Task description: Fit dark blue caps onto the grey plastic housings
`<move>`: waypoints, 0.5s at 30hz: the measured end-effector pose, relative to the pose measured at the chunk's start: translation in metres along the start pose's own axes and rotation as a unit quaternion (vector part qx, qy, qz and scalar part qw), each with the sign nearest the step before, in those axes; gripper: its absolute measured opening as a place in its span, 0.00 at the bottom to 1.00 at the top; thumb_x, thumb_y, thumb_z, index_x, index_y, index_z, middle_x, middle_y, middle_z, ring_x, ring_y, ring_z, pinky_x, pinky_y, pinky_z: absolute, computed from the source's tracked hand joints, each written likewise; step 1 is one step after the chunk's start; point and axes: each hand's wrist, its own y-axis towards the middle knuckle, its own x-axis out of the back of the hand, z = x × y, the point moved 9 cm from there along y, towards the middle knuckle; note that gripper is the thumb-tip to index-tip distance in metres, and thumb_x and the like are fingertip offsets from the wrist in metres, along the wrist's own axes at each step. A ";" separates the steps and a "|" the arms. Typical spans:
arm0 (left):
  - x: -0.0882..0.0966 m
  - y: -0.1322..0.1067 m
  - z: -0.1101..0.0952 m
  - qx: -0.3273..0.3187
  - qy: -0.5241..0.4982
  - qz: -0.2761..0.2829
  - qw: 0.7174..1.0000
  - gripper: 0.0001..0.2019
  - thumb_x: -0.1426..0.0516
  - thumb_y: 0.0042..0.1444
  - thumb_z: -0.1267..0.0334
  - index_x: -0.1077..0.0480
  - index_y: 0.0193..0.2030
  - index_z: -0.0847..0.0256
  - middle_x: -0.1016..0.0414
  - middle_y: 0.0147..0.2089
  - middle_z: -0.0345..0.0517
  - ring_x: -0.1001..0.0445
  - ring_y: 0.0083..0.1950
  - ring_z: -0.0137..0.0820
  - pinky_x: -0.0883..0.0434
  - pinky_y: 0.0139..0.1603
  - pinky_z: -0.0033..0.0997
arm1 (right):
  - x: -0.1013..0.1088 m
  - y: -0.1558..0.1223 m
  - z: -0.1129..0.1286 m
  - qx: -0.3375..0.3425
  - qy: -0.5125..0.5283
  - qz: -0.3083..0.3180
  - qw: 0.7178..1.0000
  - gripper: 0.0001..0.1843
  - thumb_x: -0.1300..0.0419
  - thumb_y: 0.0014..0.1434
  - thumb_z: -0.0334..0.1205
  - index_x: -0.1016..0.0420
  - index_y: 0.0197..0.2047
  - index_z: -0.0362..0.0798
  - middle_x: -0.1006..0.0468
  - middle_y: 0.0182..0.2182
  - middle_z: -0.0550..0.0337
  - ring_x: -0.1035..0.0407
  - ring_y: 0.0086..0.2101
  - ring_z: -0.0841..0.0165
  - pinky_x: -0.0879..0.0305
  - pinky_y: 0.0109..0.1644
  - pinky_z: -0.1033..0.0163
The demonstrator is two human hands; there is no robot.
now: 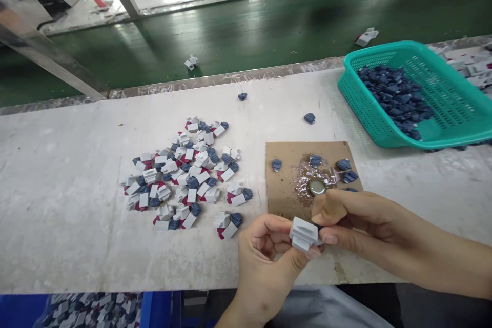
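Both my hands meet at the near edge of the white worktable. My left hand pinches a small white ribbed plastic part between thumb and fingers. My right hand closes on the same part from the right, thumb on top. Just behind them lies a brown cardboard square with a blob of glue, a round metal cap and a few dark blue pieces. A pile of assembled white, blue and red parts lies to the left.
A teal plastic basket at the right holds many dark blue pieces. A green conveyor belt runs behind the table, carrying two white parts. Loose blue pieces lie on the table. A blue bin of parts sits below the table edge.
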 end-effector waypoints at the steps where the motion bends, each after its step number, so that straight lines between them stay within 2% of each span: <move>1: 0.003 0.000 0.001 0.003 0.000 -0.004 1.000 0.16 0.21 0.34 0.61 0.23 0.25 0.60 0.17 0.25 0.37 0.20 0.27 0.23 0.23 0.31 0.18 | -0.004 0.003 -0.002 -0.010 0.019 0.012 1.000 0.18 0.41 0.67 0.54 0.30 0.32 0.51 0.24 0.27 0.59 0.30 0.28 0.66 0.34 0.28 0.64; 4: 0.016 0.001 0.000 0.002 -0.008 -0.022 1.000 0.17 0.21 0.34 0.60 0.23 0.25 0.61 0.18 0.24 0.37 0.21 0.25 0.23 0.23 0.32 0.19 | -0.022 0.015 -0.008 -0.038 0.097 0.054 0.993 0.19 0.40 0.66 0.55 0.33 0.32 0.50 0.23 0.29 0.60 0.28 0.31 0.67 0.32 0.33 0.64; 7: 0.039 -0.002 -0.008 -0.005 0.002 -0.045 0.999 0.18 0.21 0.34 0.58 0.24 0.25 0.61 0.18 0.23 0.37 0.22 0.25 0.23 0.25 0.31 0.19 | -0.050 0.033 -0.006 -0.054 0.175 0.109 0.977 0.22 0.39 0.65 0.60 0.37 0.32 0.50 0.22 0.33 0.58 0.25 0.36 0.66 0.28 0.41 0.61; 8: 0.048 -0.004 -0.013 -0.002 0.018 -0.052 0.999 0.19 0.21 0.34 0.58 0.24 0.25 0.61 0.19 0.23 0.38 0.22 0.25 0.23 0.26 0.29 0.19 | -0.058 0.039 -0.003 -0.053 0.185 0.123 0.974 0.24 0.39 0.64 0.61 0.37 0.32 0.51 0.21 0.34 0.58 0.25 0.37 0.65 0.27 0.43 0.60; 10: 0.061 -0.008 -0.028 0.025 0.084 -0.036 0.996 0.19 0.21 0.32 0.56 0.23 0.25 0.62 0.20 0.22 0.39 0.24 0.24 0.24 0.30 0.26 0.19 | -0.069 0.048 0.000 -0.045 0.166 0.128 0.977 0.25 0.41 0.64 0.65 0.37 0.33 0.51 0.23 0.32 0.59 0.26 0.35 0.66 0.29 0.40 0.61; 12: 0.065 -0.006 -0.056 0.056 0.203 0.019 0.977 0.19 0.21 0.31 0.56 0.20 0.27 0.63 0.20 0.23 0.41 0.25 0.23 0.25 0.32 0.26 0.20 | -0.067 0.054 -0.003 -0.029 0.092 0.096 0.991 0.24 0.45 0.66 0.64 0.35 0.34 0.51 0.26 0.29 0.61 0.30 0.31 0.68 0.32 0.34 0.65; 13: 0.065 0.000 -0.077 0.059 0.284 0.045 0.956 0.19 0.22 0.32 0.57 0.19 0.29 0.63 0.19 0.24 0.43 0.25 0.23 0.26 0.32 0.26 0.21 | -0.062 0.055 -0.007 -0.013 0.041 0.069 0.997 0.23 0.46 0.68 0.62 0.34 0.34 0.51 0.26 0.28 0.61 0.31 0.30 0.68 0.34 0.32 0.65; 14: 0.063 0.012 -0.106 0.039 0.377 0.055 0.924 0.18 0.24 0.35 0.56 0.18 0.32 0.63 0.19 0.25 0.44 0.25 0.23 0.28 0.32 0.26 0.23 | -0.057 0.057 -0.010 0.010 -0.012 0.041 0.999 0.20 0.47 0.69 0.58 0.32 0.34 0.51 0.25 0.28 0.61 0.31 0.30 0.68 0.34 0.32 0.66; 15: 0.061 0.030 -0.144 -0.007 0.473 0.039 0.880 0.16 0.26 0.40 0.55 0.18 0.34 0.62 0.18 0.27 0.45 0.25 0.23 0.30 0.30 0.26 0.26 | -0.051 0.058 -0.014 0.041 -0.063 0.015 0.997 0.18 0.48 0.71 0.53 0.31 0.34 0.52 0.24 0.29 0.61 0.30 0.30 0.68 0.33 0.33 0.66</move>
